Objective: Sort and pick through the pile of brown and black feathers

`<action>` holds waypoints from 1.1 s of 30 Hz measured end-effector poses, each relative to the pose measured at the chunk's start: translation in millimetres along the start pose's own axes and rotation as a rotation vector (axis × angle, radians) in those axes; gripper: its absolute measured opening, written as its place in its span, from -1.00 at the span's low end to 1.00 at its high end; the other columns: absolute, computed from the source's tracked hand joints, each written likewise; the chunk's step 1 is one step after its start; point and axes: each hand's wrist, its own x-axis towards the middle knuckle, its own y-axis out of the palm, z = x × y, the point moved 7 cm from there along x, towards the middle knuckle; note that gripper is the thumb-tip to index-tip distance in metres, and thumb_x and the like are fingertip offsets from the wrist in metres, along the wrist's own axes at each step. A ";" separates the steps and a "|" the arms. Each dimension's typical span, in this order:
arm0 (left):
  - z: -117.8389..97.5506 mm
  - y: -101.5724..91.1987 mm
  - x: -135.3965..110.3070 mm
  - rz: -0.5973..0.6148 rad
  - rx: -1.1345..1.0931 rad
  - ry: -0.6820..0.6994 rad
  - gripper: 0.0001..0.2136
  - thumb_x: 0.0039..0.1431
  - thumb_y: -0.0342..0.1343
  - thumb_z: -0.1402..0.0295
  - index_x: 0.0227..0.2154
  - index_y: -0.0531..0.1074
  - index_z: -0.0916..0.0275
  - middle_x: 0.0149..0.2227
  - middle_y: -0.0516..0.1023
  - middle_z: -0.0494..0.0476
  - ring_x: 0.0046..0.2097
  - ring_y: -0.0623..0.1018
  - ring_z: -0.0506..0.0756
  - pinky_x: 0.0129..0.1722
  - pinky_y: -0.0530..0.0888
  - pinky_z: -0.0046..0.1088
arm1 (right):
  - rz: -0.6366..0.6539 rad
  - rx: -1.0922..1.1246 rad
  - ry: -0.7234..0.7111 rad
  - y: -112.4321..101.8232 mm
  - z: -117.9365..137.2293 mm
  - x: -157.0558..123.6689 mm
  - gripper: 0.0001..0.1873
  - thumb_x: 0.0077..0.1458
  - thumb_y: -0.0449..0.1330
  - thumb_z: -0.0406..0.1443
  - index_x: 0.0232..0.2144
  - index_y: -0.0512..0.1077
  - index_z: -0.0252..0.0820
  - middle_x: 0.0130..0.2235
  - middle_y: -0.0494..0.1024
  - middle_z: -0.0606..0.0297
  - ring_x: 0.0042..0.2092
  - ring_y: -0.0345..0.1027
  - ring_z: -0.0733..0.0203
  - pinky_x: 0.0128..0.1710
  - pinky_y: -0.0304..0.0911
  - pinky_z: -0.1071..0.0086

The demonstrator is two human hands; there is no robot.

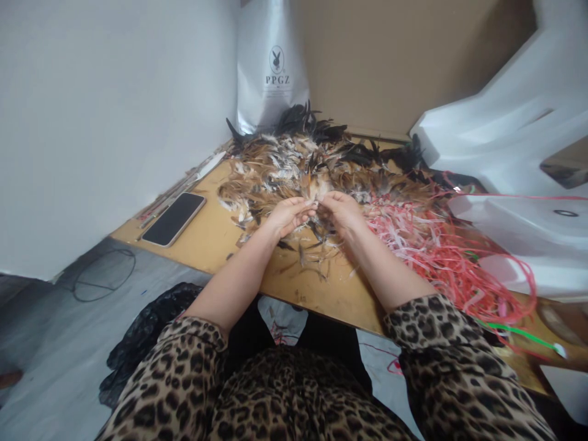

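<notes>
feather tuft (320, 184) | pale tan | pinched at near end | against loose brown-black feather heap (257, 156)

Open strip of bare table (220, 239) between phone (173, 218) and left hand (291, 215); more along the near edge, under a few loose scraps. Feathers (275, 162) heaped ahead bar any low pass, bag (274, 79) upright behind them. Right hand's (340, 211) outer side crowded: tangled ribbons (413, 239), then large white object (496, 141).
</notes>
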 end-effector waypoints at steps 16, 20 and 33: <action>1.1 1.6 0.0 0.039 0.022 0.007 -0.95 -0.03 0.17 0.52 -0.48 0.41 0.41 -0.54 0.48 0.06 -0.56 0.43 -0.16 -0.58 0.32 -0.74 | 0.016 -0.184 -0.065 -0.9 -3.7 2.6 -0.70 -0.27 0.31 -0.14 -0.51 0.40 -0.22 -0.57 0.41 0.38 -0.51 0.25 0.36 -0.50 0.18 0.46; 0.4 -0.8 0.3 0.012 -0.079 -0.009 -0.98 0.00 0.14 0.54 -0.47 0.41 0.39 -0.50 0.50 0.08 -0.47 0.50 -0.10 -0.50 0.37 -0.69 | -0.056 -0.581 -0.552 0.8 35.2 -11.7 -0.82 -0.10 0.20 -0.19 -0.46 0.45 -0.20 -0.39 0.44 0.26 -0.34 0.29 0.26 -0.34 0.23 0.35; 10.0 -2.7 0.2 0.076 -0.313 -0.119 -0.96 0.02 0.08 0.48 -0.46 0.42 0.28 -0.49 0.51 0.02 -0.37 0.50 -0.02 -0.10 0.38 -0.33 | 0.061 -1.487 -1.067 44.8 36.7 -47.3 -0.73 0.16 -0.06 -0.26 -0.18 0.40 -0.10 -0.09 0.36 0.15 -0.08 0.14 0.10 -0.12 0.02 0.23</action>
